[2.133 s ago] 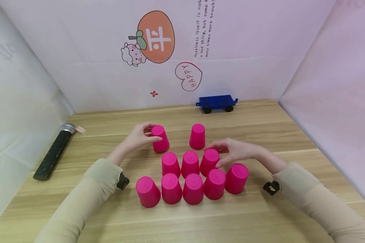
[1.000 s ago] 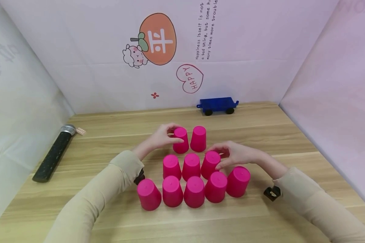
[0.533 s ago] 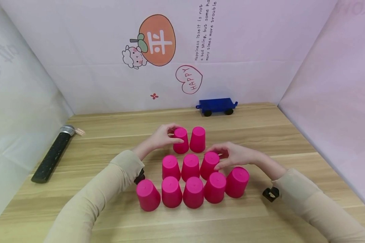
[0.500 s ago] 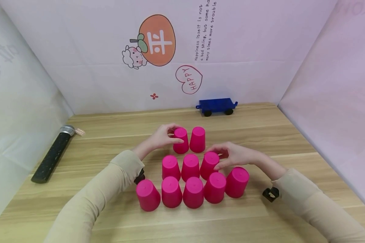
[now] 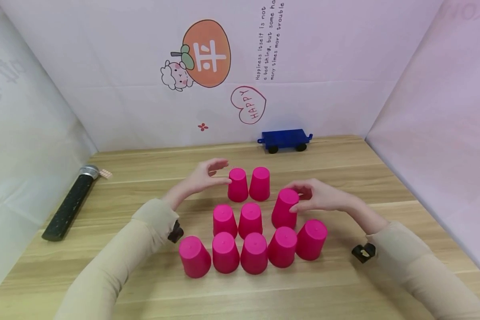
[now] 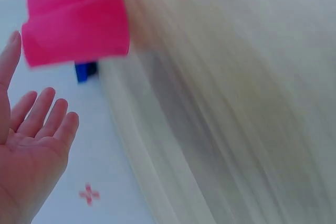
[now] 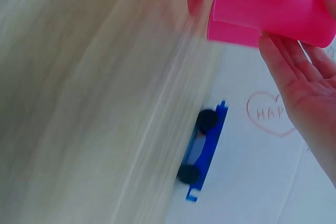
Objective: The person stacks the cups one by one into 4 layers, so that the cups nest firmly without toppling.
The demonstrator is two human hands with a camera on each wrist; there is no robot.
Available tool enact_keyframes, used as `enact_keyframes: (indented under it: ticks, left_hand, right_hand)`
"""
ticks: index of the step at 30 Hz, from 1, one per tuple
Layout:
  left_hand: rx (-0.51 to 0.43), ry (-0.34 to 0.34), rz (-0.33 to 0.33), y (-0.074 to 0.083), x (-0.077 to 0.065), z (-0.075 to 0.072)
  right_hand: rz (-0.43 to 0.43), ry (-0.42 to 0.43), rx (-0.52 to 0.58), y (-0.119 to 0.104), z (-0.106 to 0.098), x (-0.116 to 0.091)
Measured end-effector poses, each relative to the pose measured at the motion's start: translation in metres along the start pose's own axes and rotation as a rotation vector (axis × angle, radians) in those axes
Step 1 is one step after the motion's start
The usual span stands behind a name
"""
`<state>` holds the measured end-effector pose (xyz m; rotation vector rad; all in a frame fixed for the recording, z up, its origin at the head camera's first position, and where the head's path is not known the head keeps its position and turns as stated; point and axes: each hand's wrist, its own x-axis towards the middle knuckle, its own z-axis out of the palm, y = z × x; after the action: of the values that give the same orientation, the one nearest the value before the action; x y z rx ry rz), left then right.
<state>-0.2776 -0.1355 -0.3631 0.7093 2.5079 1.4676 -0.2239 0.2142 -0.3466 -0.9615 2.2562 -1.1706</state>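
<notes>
Pink cups stand upside down in rows on the wooden table. My left hand [image 5: 206, 175] is beside the left cup [image 5: 238, 186] of the back pair, fingers spread and off it, thumb tip close to its side. In the left wrist view the palm of the left hand [image 6: 37, 145] faces up beside the cups. My right hand [image 5: 322, 195] grips another cup [image 5: 285, 212] between thumb and fingers, right of two middle-row cups. It looks slightly raised; I cannot tell whether it touches the table. In the right wrist view the right hand's fingers [image 7: 286, 61] lie against the held cup [image 7: 268, 3].
Several pink cups [image 5: 254, 255] form the front row, nearest me. The right back cup [image 5: 260, 183] stands next to the left one. A blue toy wagon [image 5: 286, 140] is by the back wall. A black microphone [image 5: 72, 202] lies at the left edge.
My left hand slid its cup right, up to the other back cup, then let go and drew back left. The right hand has moved its cup away from the middle row, rightward and back.
</notes>
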Motion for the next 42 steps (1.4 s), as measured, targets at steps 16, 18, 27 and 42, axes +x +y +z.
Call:
enact_keyframes:
  ticks: [16,18,27,42]
  left_hand:
    - [-0.006,0.111,-0.017,-0.019,-0.081,-0.033]
    - [-0.002,0.098,-0.009,-0.018,-0.087,-0.031]
    - [-0.029,-0.042,-0.007,-0.01,-0.104,-0.012]
    - [-0.074,-0.165,0.007,-0.006,-0.102,0.008]
  right_hand:
    - [0.192,0.354,-0.1,0.025,-0.024,0.012]
    - [0.194,0.362,-0.095,0.026,-0.026,0.016]
    - [0.162,0.346,-0.084,0.034,-0.025,0.031]
    - [0.167,0.291,-0.041,0.035,-0.02,0.041]
